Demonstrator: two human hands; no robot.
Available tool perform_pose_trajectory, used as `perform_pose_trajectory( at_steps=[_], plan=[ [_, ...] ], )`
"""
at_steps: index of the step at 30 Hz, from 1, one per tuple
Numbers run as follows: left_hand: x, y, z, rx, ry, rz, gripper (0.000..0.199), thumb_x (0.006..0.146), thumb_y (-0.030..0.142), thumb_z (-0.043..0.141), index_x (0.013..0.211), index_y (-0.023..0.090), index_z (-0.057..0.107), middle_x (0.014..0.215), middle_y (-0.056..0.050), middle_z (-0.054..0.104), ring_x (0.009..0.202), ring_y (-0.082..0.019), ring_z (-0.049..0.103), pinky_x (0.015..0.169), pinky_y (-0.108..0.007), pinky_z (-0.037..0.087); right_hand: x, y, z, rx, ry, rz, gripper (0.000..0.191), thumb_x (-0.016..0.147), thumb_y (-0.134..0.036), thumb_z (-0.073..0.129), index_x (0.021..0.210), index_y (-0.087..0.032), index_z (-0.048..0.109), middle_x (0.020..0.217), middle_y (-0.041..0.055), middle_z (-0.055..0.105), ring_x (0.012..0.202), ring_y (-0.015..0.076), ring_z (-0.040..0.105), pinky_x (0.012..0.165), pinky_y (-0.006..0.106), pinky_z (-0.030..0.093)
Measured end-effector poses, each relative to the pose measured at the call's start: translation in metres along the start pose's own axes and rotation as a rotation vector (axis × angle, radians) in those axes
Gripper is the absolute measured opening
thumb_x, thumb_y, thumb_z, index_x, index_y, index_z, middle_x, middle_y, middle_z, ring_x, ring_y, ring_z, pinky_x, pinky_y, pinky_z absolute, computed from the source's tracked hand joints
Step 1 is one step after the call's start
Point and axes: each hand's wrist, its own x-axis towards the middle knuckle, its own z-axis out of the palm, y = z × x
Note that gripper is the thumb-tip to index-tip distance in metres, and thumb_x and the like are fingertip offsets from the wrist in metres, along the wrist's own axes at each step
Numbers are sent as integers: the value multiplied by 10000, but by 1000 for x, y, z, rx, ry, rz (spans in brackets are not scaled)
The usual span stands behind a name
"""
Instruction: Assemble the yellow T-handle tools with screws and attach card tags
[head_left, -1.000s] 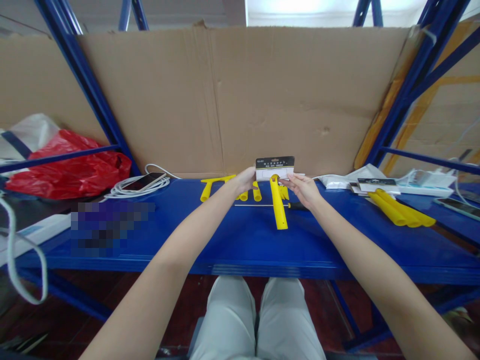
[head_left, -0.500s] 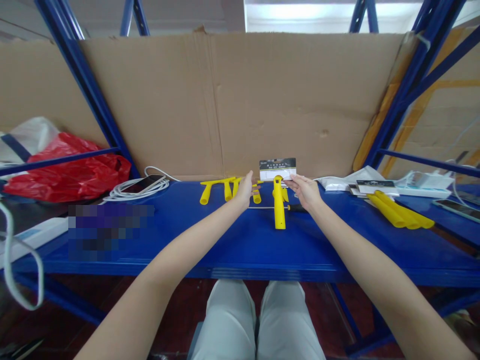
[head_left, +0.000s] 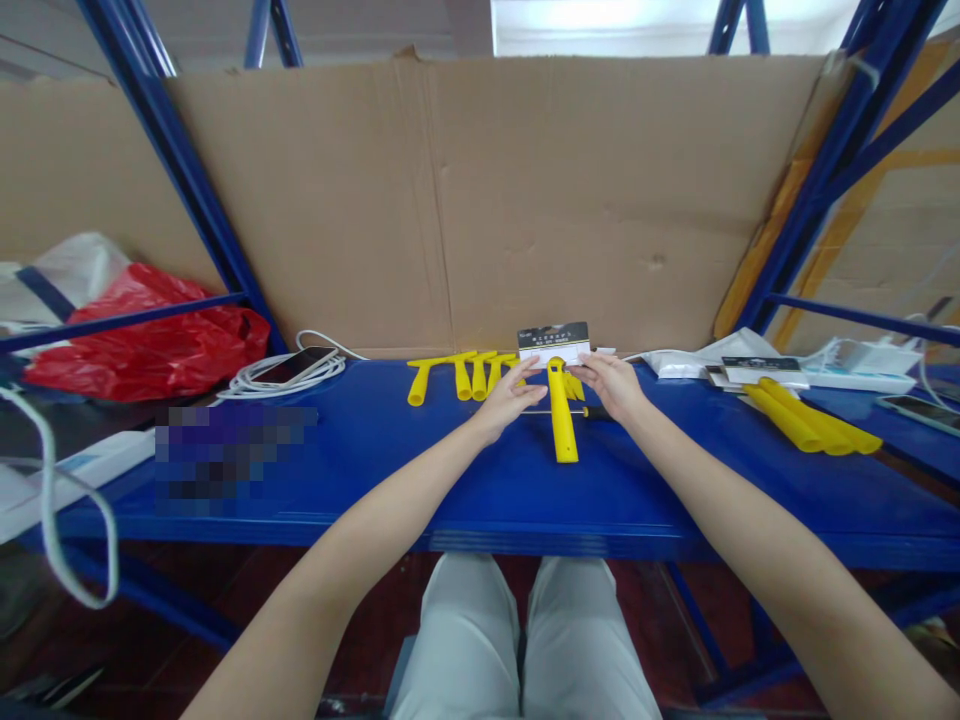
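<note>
Blue tabletop [head_left: 420, 480]: your right hand [head_left: 613, 385] pinches the header card [head_left: 536, 345], yellow handle [head_left: 562, 420] pointing lengthwise toward you; loosely open left hand [head_left: 501, 405] beside, red plastic bag [head_left: 157, 335] farther left.

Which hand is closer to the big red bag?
Left. The left hand is off to the right of the red bag; the right hand is farther right, past the yellow handle.

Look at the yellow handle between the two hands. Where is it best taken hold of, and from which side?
Probably by the lower half of the handle, from the near side, fingers curled across its length. That part is a straight, slim tube, its end pointing toward the person; the left hand, right hand and card crowd the far end.
</note>
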Motion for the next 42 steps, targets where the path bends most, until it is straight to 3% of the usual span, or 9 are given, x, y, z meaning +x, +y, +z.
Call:
perform_pose_trajectory(
  at_steps=[9,18,21,25,27,30,33,37,42],
  plan=[
    [-2,-3,4,-109,-4,-40,563,682,86,721,1194,305,637,1291,-59,548,966,-163,606,769,-280,521,0,3,-3,-6,-27,-2,286,662,-125,707,914,-225,618,773,-6,709,706,180,707,857,408,573],
    [-6,1,14,-166,-9,-90,643,691,1,662,1265,285,601,1212,-58,609,794,-102,600,666,-227,516,1,10,0,-82,-84,41,231,656,-162,711,853,-226,608,786,-6,697,627,157,673,779,373,586],
    [-5,0,12,-168,19,-112,682,677,-7,671,1290,278,583,1159,-58,636,716,-83,575,644,-229,505,2,13,-1,-334,-13,-100,226,696,-212,674,914,-205,614,891,42,687,737,178,668,811,393,554],
    [-4,-2,11,-171,19,-139,770,658,-14,661,1357,272,514,1036,-54,676,679,-83,576,650,-235,497,-5,6,1,-837,110,-517,264,756,-269,611,1000,-170,635,1047,123,637,883,222,625,862,406,492],
    [-5,-2,11,-171,5,-142,840,632,-49,618,1392,276,466,1014,-51,685,706,-90,594,661,-226,489,-12,0,6,-993,79,-581,282,802,-302,567,1039,-168,638,950,113,652,842,225,625,836,391,481],
    [-6,-1,13,-162,-7,-130,937,568,-90,553,1411,298,430,1138,-50,662,779,-97,612,659,-203,476,-22,-5,16,-1104,-34,-467,370,816,-361,573,1135,-177,609,794,70,672,727,222,635,740,352,479],
    [-5,0,13,-127,13,-123,941,536,-87,528,1389,306,462,1292,-52,593,944,-133,611,669,-185,470,-29,-7,27,-1175,-138,-361,478,754,-378,659,1186,-190,579,857,79,699,729,230,648,697,322,468],
    [-4,0,9,-63,3,-92,895,508,-88,523,1305,319,562,1437,-21,474,1258,-214,466,764,-188,472,-35,-9,37,-1229,-237,-294,496,715,-241,668,1193,-197,541,910,82,700,793,237,656,693,299,465],
    [-3,0,6,-44,-42,-33,865,520,-69,538,1279,342,583,1462,3,444,1365,-255,355,893,-263,466,-37,-16,41,-1238,-316,-316,385,736,-73,496,1093,-209,548,769,26,683,657,180,635,650,266,460]
  ],
)
